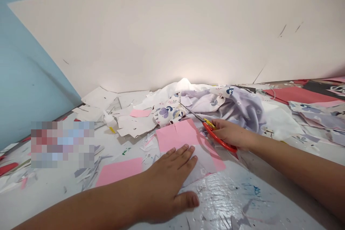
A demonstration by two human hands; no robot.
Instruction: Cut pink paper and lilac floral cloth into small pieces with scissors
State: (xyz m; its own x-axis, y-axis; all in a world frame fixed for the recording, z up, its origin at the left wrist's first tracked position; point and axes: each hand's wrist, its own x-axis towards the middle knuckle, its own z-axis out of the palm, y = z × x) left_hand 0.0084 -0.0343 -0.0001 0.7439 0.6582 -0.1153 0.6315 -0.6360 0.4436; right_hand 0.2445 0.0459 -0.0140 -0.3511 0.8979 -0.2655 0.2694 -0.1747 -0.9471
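Left hand [164, 181]: palm down, fingers slightly spread, rests on pale piece [201, 163] over pink sheet [168, 138], on table [215, 201]. Right hand [233, 134]: grips red-handled scissors [215, 138], tips toward floral cloth [165, 112]. Good handling, as judged: light, even palm pressure; layers flat and aligned; blades clear of fingers.

My view is fairly bright, glowing just off centre toward twelve o'clock on the board [175, 25]. I get glare on the table [218, 201] at five, soft shadow on the wall [27, 61] at nine, and pixelation near eight.
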